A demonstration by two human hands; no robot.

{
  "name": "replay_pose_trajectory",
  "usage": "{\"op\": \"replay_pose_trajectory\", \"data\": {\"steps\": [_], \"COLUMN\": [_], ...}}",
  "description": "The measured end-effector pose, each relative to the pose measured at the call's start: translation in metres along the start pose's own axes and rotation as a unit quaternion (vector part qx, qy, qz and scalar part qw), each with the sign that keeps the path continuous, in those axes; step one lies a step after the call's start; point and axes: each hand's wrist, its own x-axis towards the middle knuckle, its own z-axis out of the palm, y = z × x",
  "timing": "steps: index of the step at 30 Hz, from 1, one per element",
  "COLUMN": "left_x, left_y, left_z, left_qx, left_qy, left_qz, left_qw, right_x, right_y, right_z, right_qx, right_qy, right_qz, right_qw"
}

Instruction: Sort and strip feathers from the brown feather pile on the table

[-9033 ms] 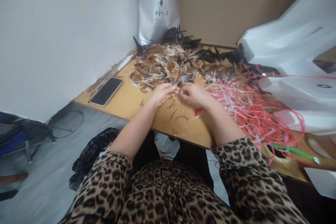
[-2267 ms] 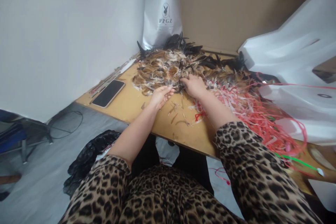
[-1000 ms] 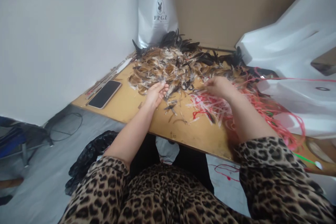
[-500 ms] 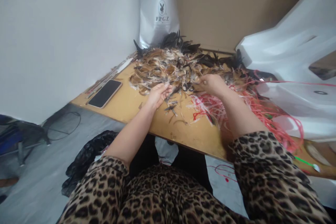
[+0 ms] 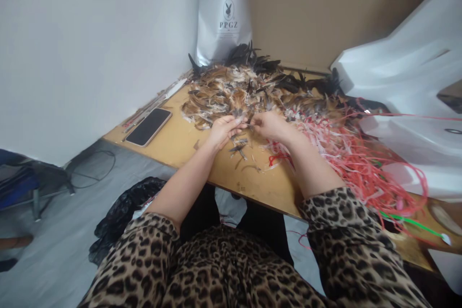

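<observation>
Brown, white and black feathers [image 5: 220, 89] lie in a wide heap on the wooden table [image 5: 187, 154]. At the near edge of that heap, my left hand [image 5: 226, 131] is closed in a pinch on a small feather [image 5: 238, 111], with its tip pointing away from me. Close beside it on the right, my right hand [image 5: 269, 125] has its fingers pinched together near the same spot. What those right fingers hold is too small to make out. A few loose dark feathers [image 5: 238, 147] lie on the tabletop just below my hands.
Red and pink plastic strands [image 5: 353, 163] spread over the table's right side. A phone [image 5: 148, 127] lies at the left, near the wall. A silver-white bag [image 5: 224, 14] stands behind the feathers. White sheeting [image 5: 393, 67] hangs at the right. A black plastic bag [image 5: 124, 211] is on the floor.
My right hand has moved left and slightly nearer, from over the feather heap to beside my left hand. My left hand keeps its pinch. The view has shifted slightly.
</observation>
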Motion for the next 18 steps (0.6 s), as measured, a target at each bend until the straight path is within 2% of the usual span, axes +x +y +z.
{"op": "replay_pose_trajectory", "data": {"steps": [5, 9, 13, 18], "left_x": [0.002, 0.005, 0.005, 0.002], "left_y": [0.001, 0.006, 0.013, 0.015], "left_z": [0.001, -0.002, -0.004, -0.001], "left_qx": [-0.03, -0.151, -0.26, -0.306], "left_qy": [0.037, 0.093, 0.15, 0.124], "left_qz": [-0.015, -0.013, -0.036, -0.07], "left_qw": [0.999, 0.984, 0.953, 0.941], "right_x": [0.0, 0.003, 0.003, 0.006], "right_y": [0.002, 0.014, 0.01, -0.013], "right_z": [0.006, 0.011, 0.012, 0.025], "right_qx": [0.073, 0.201, 0.371, 0.56], "right_qy": [0.014, 0.08, 0.086, 0.079], "right_qz": [0.0, 0.071, 0.126, 0.12], "right_qw": [0.997, 0.974, 0.916, 0.816]}}
